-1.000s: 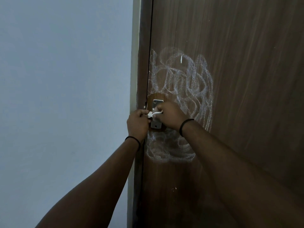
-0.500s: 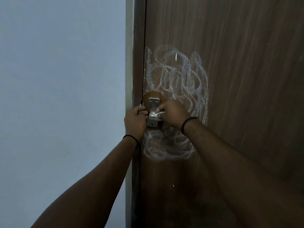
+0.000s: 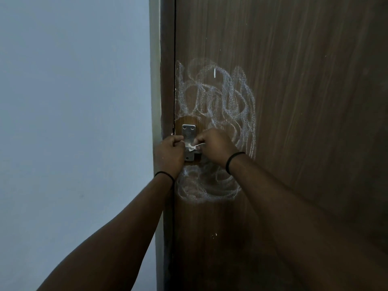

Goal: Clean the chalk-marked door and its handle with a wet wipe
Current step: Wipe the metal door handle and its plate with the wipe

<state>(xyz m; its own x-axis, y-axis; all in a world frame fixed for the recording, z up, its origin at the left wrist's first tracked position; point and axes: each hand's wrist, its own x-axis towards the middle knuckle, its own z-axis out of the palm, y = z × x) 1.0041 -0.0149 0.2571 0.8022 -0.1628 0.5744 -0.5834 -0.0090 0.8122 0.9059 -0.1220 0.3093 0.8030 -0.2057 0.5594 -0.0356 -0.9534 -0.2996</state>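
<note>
A dark brown wooden door (image 3: 294, 101) fills the right half of the view. White chalk scribbles (image 3: 226, 101) cover it above and below a metal handle plate (image 3: 189, 131). A small clean patch of wood surrounds the plate. My right hand (image 3: 216, 148) pinches a crumpled white wet wipe (image 3: 193, 147) against the handle. My left hand (image 3: 169, 156) grips the other end of the wipe at the handle, fingers curled. The handle's lever is hidden behind both hands.
The door frame (image 3: 167, 59) runs down the door's left edge. A plain pale wall (image 3: 73, 122) takes up the left half. A small white speck (image 3: 216, 234) sits low on the door.
Both hands stay at the handle with the wipe between them and have shifted slightly. The view has drifted a little to the right, so the door sits further left.
</note>
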